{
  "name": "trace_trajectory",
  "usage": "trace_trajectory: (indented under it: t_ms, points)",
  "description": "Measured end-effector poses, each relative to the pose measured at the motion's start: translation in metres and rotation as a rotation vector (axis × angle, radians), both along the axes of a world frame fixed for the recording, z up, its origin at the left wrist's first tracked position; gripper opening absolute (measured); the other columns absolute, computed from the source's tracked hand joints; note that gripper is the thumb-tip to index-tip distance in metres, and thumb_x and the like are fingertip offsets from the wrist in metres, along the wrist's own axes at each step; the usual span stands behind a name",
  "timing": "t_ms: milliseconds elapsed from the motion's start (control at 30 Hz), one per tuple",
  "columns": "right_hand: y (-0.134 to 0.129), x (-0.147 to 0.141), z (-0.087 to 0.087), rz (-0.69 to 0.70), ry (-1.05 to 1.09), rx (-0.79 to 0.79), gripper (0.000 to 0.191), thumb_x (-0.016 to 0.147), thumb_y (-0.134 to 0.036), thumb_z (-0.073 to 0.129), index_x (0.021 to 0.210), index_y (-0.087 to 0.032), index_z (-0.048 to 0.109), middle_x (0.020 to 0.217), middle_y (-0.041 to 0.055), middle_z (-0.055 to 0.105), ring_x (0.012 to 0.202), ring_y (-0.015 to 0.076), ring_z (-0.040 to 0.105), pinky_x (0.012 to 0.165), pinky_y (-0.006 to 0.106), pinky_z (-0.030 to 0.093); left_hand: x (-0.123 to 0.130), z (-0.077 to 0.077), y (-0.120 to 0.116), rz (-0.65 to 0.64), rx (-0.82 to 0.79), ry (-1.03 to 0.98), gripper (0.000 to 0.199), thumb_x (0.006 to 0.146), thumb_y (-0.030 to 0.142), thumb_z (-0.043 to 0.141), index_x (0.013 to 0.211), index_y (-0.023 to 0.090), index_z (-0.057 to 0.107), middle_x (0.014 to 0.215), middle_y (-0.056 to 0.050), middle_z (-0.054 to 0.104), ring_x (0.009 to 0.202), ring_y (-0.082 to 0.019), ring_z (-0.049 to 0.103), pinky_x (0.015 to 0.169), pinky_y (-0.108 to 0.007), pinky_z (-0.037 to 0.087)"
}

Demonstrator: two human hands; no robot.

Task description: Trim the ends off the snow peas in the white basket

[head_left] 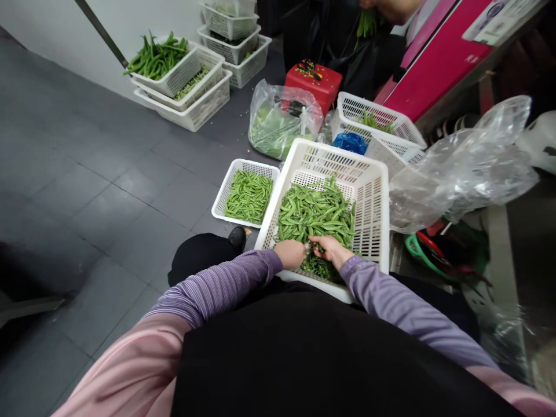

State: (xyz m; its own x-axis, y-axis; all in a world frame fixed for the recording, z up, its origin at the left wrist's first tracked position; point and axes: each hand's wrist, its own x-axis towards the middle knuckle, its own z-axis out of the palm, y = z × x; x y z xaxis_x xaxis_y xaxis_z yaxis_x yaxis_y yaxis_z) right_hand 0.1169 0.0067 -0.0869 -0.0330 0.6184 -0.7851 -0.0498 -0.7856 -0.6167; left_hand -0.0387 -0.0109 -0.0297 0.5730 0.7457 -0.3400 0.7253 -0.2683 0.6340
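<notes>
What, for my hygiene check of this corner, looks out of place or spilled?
The small white plastic basket of pea pods sits straight on the tiled floor, which is odd for food. Small bits also look spilled on the floor beside the stacked baskets.

No readable text, white label (499, 22) on magenta box (438, 63) too small to read

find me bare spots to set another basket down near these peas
The widest bare patch is the grey tile floor, left of the small basket and below the stacked baskets. A narrower strip of tile runs between those two. It's crowded right of the big basket, with the plastic bag and another basket.
</notes>
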Motion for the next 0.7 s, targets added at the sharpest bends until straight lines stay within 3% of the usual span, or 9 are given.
trace_trajectory:
  t_ms: [100,200,267,400,700]
  points:
    - [-0.023,0.014,0.022,0.026,-0.168,0.094,0.025,0.056,-0.025,0.072,0.064,-0.019,0.048,0.042,-0.0060,0.046,0.035,0.0062,0.037,0.030,0.018,0.033,0.002,0.001,0.010,0.266,-0.231,-0.178,0.019,0.074,0.022,0.050,0.056,0.016,0.049,0.049,-0.003,0.051,0.051,-0.013,0.052,0.052,-0.023,0.040]
    - [-0.045,0.024,0.045,0.209,-0.358,0.335,0.023,0.058,-0.032,0.069,0.068,-0.019,0.053,0.043,-0.0076,0.043,0.036,0.0070,0.036,0.033,0.020,0.030,0.005,0.008,0.016,0.412,-0.626,-0.361,0.021,0.080,0.029,0.042,0.066,0.015,0.048,0.045,0.002,0.046,0.036,-0.008,0.041,0.039,-0.018,0.032]
    - [-0.054,0.028,0.058,0.336,-0.431,0.467,0.021,0.062,-0.036,0.065,0.067,-0.019,0.054,0.044,-0.0067,0.044,0.038,0.0084,0.037,0.038,0.022,0.030,0.007,0.014,0.017,0.419,-0.769,-0.473,0.020,0.081,0.029,0.040,0.069,0.014,0.048,0.045,0.004,0.045,0.032,-0.006,0.036,0.034,-0.016,0.027]
    - [-0.060,0.034,0.072,0.442,-0.551,0.620,0.018,0.067,-0.038,0.059,0.071,-0.020,0.055,0.055,-0.0033,0.051,0.052,0.0131,0.046,0.051,0.025,0.035,0.005,0.025,0.016,0.408,-0.937,-0.629,0.013,0.074,0.024,0.043,0.067,0.014,0.047,0.046,0.004,0.044,0.031,-0.004,0.033,0.031,-0.015,0.019]
    - [-0.061,0.032,0.078,0.585,-0.560,0.829,0.020,0.070,-0.034,0.057,0.085,-0.021,0.059,0.081,0.0026,0.061,0.077,0.0203,0.054,0.073,0.031,0.038,-0.009,0.038,0.012,0.251,-1.327,-0.753,0.010,0.068,0.025,0.044,0.062,0.016,0.042,0.046,0.006,0.030,0.031,-0.003,0.017,0.030,-0.017,0.007]
